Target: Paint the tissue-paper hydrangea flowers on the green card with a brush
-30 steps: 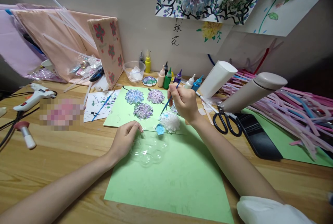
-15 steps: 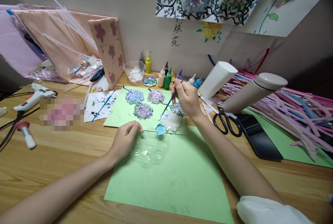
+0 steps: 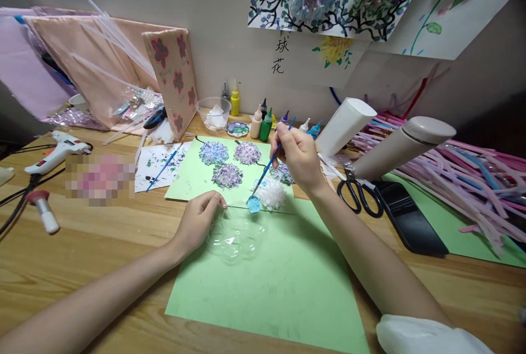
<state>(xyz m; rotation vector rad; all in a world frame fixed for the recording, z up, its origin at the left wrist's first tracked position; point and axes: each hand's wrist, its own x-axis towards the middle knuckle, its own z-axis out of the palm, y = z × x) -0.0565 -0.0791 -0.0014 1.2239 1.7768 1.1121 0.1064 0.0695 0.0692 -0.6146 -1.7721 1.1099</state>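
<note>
- From my end, my right hand (image 3: 298,159) is gripping the paintbrush (image 3: 267,166), its tip meeting the blue paint (image 3: 254,205); my left hand (image 3: 204,214) is pinching the near-left edge of the clear palette (image 3: 234,240).
- The white flower (image 3: 272,195) is sitting just beyond the blue paint, on the edge of the green picture (image 3: 187,170).
- Overloading the bristles is risking drips on the loose green sheet (image 3: 267,293) lying below.
- Pressing hard is possibly tipping the light palette, as only one hand is steadying it; I'm unable to tell whether it is resting on the sheet.
- Swinging wide is risking a blue smear on the neighbouring purple flower (image 3: 282,172).
- Compared with half a second ago, the tip is leaving the white flower's left edge for the paint; my left hand is keeping its hold.
</note>
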